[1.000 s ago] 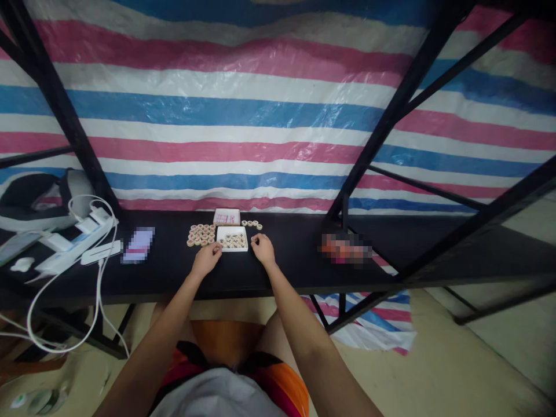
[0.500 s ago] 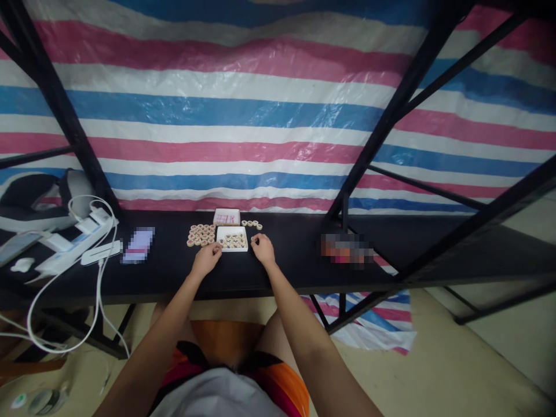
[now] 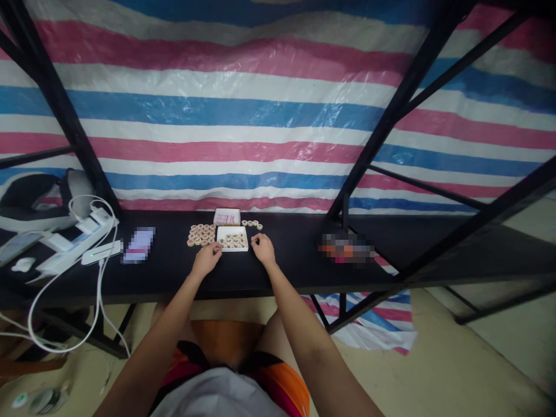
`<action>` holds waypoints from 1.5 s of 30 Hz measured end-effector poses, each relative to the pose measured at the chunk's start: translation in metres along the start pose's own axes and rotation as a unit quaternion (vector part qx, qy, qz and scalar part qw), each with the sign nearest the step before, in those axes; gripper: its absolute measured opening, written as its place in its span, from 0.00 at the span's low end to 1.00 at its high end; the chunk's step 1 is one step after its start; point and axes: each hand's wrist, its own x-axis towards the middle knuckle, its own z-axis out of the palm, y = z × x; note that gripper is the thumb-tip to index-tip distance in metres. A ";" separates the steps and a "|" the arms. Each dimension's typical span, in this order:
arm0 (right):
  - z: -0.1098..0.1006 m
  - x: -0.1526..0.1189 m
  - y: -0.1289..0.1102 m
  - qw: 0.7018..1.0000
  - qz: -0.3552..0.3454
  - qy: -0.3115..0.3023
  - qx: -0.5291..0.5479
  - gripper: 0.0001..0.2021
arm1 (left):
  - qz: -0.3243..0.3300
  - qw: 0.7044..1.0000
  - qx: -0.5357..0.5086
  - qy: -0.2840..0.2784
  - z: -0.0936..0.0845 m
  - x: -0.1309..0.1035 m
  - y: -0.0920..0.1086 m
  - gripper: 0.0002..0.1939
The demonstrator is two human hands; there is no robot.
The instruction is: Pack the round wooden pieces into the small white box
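Note:
A small white box (image 3: 232, 249) stands on the black table, holding several round Chinese chess pieces (image 3: 234, 238) with dark markings. My left hand (image 3: 207, 259) is closed at the box's near left corner, fingertips against its edge. Just right of the box, my right hand (image 3: 264, 250) is closed, thumb and fingers pinched together; what sits between them is too small to make out. Left of the box, red-marked pieces (image 3: 201, 234) lie grouped in rows. A few other pieces (image 3: 249, 223) form a short row behind my right hand, with one slightly nearer.
Behind the white box lies its lid (image 3: 227, 216), with red print. A blurred phone (image 3: 139, 244), a power strip (image 3: 76, 240) and white cables (image 3: 99, 278) are to the left. A blurred item (image 3: 347, 249) lies right. Black frame posts (image 3: 377, 139) and a striped sheet (image 3: 230, 116) stand behind.

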 end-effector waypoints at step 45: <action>-0.002 -0.001 -0.002 1.000 0.004 -0.005 -0.007 0.05 | -0.004 1.000 0.011 -0.009 -0.003 -0.001 0.004 0.11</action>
